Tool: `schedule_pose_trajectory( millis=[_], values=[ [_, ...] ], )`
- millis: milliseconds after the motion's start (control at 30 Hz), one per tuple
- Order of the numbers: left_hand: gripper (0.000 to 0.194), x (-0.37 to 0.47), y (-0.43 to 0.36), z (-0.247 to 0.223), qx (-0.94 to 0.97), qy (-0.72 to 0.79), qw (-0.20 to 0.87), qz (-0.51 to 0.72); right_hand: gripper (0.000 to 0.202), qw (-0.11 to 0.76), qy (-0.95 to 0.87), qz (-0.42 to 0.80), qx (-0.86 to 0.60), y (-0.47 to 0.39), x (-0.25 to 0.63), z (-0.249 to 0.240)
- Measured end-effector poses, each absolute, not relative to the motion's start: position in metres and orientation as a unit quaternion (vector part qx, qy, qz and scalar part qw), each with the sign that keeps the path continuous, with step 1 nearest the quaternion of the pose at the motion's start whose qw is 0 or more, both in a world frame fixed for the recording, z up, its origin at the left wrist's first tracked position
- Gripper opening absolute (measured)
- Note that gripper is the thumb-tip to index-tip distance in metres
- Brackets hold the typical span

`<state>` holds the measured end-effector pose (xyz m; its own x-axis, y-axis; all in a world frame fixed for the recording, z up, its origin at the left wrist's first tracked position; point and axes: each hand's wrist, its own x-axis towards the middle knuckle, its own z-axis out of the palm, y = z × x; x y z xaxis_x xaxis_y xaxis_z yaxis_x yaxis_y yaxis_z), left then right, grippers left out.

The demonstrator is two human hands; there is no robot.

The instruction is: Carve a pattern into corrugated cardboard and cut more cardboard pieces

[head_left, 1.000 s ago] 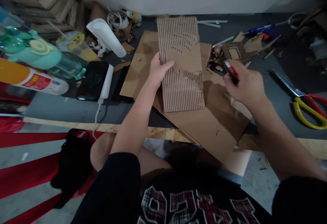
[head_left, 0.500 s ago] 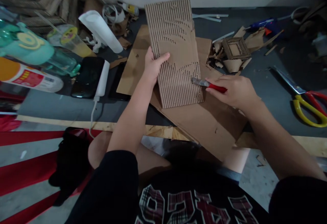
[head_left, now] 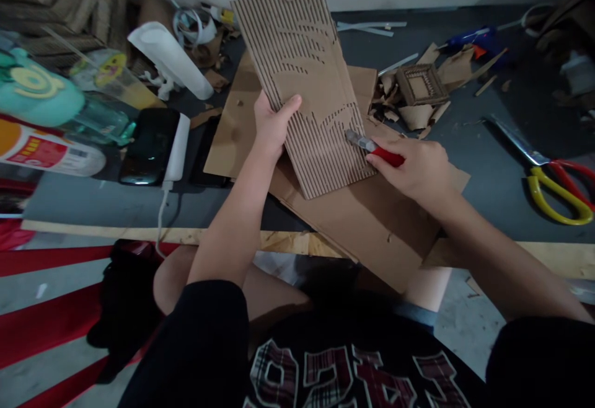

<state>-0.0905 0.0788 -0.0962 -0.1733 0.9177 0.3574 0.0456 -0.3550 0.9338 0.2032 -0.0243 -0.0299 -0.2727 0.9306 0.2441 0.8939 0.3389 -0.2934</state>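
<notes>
A corrugated cardboard panel (head_left: 320, 147) is held up at a tilt, its ridges bare and a smooth peeled area across its middle. My left hand (head_left: 274, 124) grips its left edge, thumb on the front face and fingers behind. In my right hand (head_left: 418, 169) is a red-handled cutter (head_left: 388, 154), whose metal blade end touches the ridges near the panel's right edge. Flat brown cardboard sheets (head_left: 390, 222) lie beneath, partly overhanging the table's front edge.
Scissors (head_left: 539, 160) with red and yellow handles lie at the right. Near the back right are a small cardboard frame (head_left: 421, 84), torn scraps and a blue glue gun (head_left: 474, 37). A black phone (head_left: 149, 146), bottles (head_left: 51, 150) and a white roll (head_left: 171, 61) are at the left.
The panel has turned counter-clockwise, its top swinging left. My right hand and the cutter have shifted slightly left and up, with the blade still at the panel's right side.
</notes>
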Motion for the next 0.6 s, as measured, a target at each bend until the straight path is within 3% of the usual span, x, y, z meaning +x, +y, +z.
schedule_pose_trajectory(
  millis=[367, 600],
  values=[
    [0.064, -0.083, 0.073, -0.099, 0.496, 0.446, 0.372, 0.646, 0.048, 0.165, -0.806, -0.009, -0.568, -0.018, 0.202, -0.037],
    [0.046, -0.085, 0.069, -0.083, 0.476, 0.418, 0.396, 0.665, 0.068, 0.248, -0.792, -0.086, -0.551, -0.021, 0.209, -0.028]
  ],
)
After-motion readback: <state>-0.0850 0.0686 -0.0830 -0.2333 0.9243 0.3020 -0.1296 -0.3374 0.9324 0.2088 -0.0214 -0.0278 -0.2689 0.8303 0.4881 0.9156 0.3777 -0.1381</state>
